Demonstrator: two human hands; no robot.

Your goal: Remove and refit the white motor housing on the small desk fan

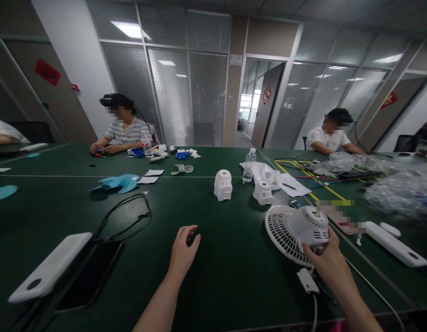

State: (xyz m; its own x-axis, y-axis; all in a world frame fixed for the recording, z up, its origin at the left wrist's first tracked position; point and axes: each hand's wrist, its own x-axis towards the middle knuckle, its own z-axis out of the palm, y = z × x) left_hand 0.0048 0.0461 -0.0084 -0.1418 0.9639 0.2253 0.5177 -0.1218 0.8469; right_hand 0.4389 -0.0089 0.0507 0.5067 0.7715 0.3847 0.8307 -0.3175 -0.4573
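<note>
My right hand (326, 256) grips a white fan motor housing (308, 226), thumb on the near side and fingers round its right. Behind and beneath the housing shows a round white fan grille (281, 230). A small white box with a cable (307, 280) lies just below the grille. Over the table's middle, my left hand (185, 244) is empty, its thumb and fingers apart. Farther off stand two more white housings, a taller one (223, 185) upright and a lower one (263, 192) to its right.
At left lie a white power bank (50, 267), a black phone (91, 276), a looped black cable (123, 196) and blue fan blades (120, 183). A water bottle (248, 166) stands behind the housings. Plastic bags (403, 189) and another white bar (395, 243) lie right. Two people sit across the table.
</note>
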